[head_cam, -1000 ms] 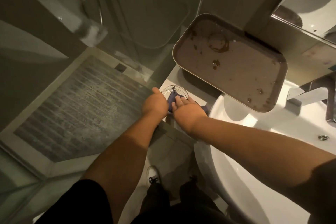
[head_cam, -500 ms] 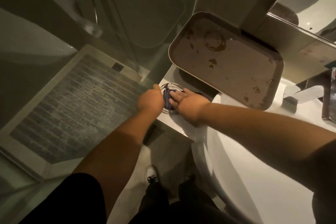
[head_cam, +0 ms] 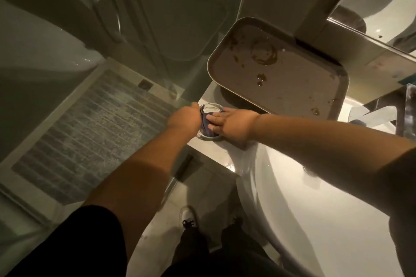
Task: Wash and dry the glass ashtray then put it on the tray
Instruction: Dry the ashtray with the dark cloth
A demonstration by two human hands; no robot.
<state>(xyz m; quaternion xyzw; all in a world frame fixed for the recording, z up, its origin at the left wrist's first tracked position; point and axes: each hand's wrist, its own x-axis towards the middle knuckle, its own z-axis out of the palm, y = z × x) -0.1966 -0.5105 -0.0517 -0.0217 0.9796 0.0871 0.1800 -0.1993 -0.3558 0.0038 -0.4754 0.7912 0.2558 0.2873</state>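
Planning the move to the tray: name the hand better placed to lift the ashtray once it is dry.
Left, probably. The left hand already grips the glass ashtray at its rim, while the right hand presses the blue cloth into it. The tray sits just beyond.

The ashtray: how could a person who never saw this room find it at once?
Start at the white sink and go to its counter corner beside the shower glass, just below the stained brown tray. The ashtray sits there between the left hand and the right hand. It is the only clear round dish, with a dark cloth pressed inside.
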